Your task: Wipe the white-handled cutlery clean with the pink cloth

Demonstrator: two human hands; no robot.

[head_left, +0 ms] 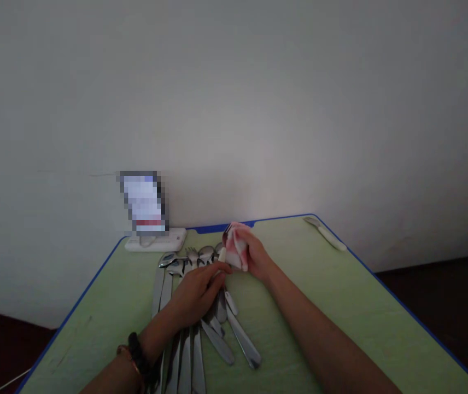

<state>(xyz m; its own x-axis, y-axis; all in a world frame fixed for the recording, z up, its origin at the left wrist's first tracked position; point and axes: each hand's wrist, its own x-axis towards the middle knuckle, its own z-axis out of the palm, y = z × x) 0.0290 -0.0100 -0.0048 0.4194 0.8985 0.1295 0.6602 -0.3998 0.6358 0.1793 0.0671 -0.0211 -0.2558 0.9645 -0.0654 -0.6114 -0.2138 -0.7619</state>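
Observation:
A fork (226, 232) with a pale handle is held up over the table. My left hand (199, 290) is closed around its handle, fingers wrapped. In my right hand (258, 256) is a bunched pink and white cloth (238, 250), pressed against the fork's head; its tines stick out at the cloth's left edge. Beneath my left hand lies a pile of metal cutlery, including several spoons (206, 252) and another fork (192, 254). Long flat handles (185, 361) point toward me, partly covered by my left hand and forearm.
The green table (299, 284) has a blue edge and stands against a grey wall. A phone (144, 202), blurred out, leans above a white base (156, 239) at the back left. Another pale-handled fork (327, 235) lies near the right back corner.

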